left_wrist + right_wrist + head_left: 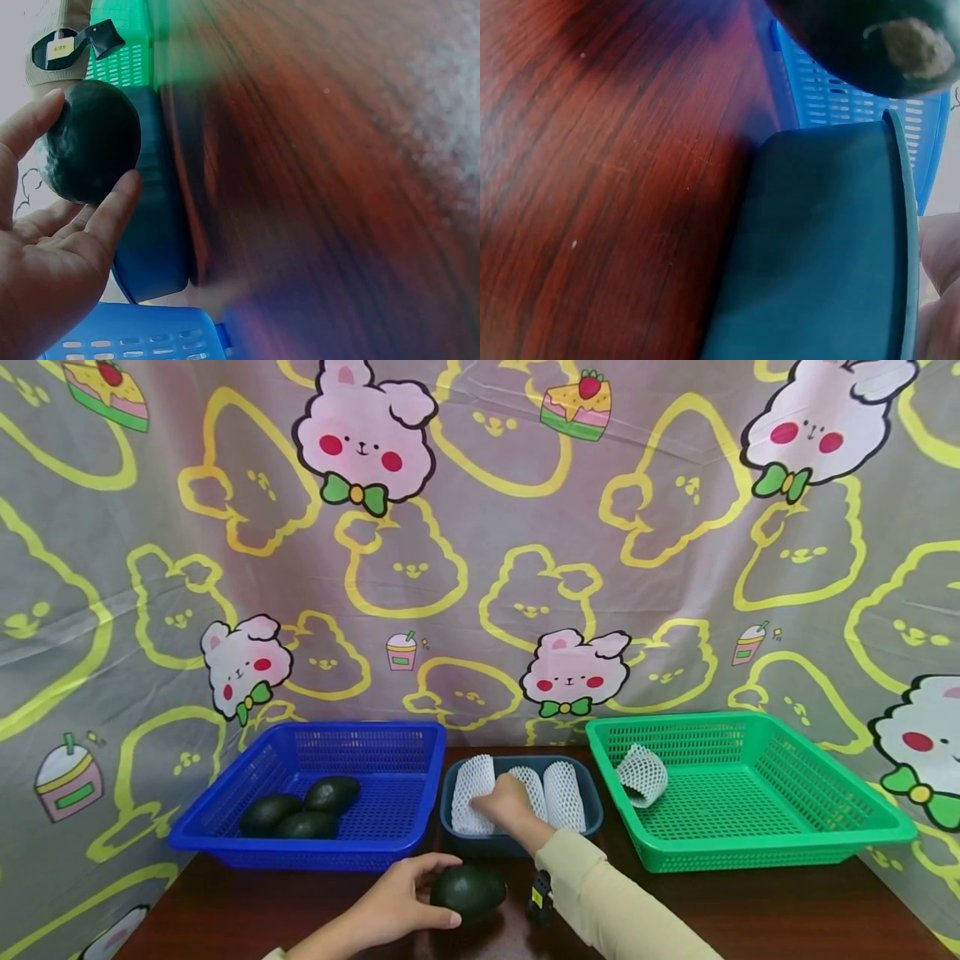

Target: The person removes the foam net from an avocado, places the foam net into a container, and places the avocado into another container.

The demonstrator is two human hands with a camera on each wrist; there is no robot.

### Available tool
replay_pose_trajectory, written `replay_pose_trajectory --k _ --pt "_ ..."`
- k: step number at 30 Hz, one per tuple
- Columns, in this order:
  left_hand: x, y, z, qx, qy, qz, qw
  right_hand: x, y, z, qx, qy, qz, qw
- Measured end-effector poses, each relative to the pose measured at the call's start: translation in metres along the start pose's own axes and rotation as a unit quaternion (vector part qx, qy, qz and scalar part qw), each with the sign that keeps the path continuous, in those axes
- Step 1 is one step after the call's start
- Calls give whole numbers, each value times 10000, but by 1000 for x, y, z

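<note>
My left hand (pixel 405 902) holds a dark green avocado (pixel 469 893) above the table's front, thumb on one side and fingers on the other; the avocado (pixel 94 142) also shows in the left wrist view. My right hand (pixel 512 802) is over the dark blue tub (pixel 517 845), its curled fingers at the leftmost white foam net sleeve (pixel 467 781), which they appear to pinch; the fingertips are partly hidden. Two more foam net sleeves (pixel 564 797) lie beside it in the tub. In the right wrist view the tub's wall (pixel 817 247) hides most of the fingers (pixel 941 251).
To the left stands a blue basket (pixel 382 852) with several avocados (pixel 332 794) inside. A green basket (pixel 765 852) at the right holds one foam net sleeve (pixel 643 774). A patterned cloth (pixel 480 577) hangs behind the brown table (pixel 247 910).
</note>
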State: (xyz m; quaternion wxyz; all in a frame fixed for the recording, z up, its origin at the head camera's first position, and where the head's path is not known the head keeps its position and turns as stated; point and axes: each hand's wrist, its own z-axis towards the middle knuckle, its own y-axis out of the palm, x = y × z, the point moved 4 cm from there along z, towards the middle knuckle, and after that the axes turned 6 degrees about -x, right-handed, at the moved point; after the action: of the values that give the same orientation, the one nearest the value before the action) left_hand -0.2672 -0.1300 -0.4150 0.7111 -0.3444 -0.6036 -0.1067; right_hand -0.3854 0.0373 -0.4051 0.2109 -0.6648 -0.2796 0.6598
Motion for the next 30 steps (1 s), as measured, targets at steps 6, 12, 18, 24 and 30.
replay_pose_trajectory --k 6,12,18,24,30 --pt "-1 0 0 -32 55 -33 10000 -3 -2 -2 27 -235 -203 9995" --pt "-1 1 0 -28 196 -6 9998 -6 -5 -6 64 -563 -553 9969" --pt "-3 0 -1 -6 153 42 9999 -9 -11 -9 150 -715 -862 9936" --pt "-2 0 -1 -32 17 -48 10000 -13 -21 -12 139 -696 -1028 9922" --pt "3 -2 -2 -12 -27 -44 10000 -15 -30 -16 156 -789 -1075 9909"
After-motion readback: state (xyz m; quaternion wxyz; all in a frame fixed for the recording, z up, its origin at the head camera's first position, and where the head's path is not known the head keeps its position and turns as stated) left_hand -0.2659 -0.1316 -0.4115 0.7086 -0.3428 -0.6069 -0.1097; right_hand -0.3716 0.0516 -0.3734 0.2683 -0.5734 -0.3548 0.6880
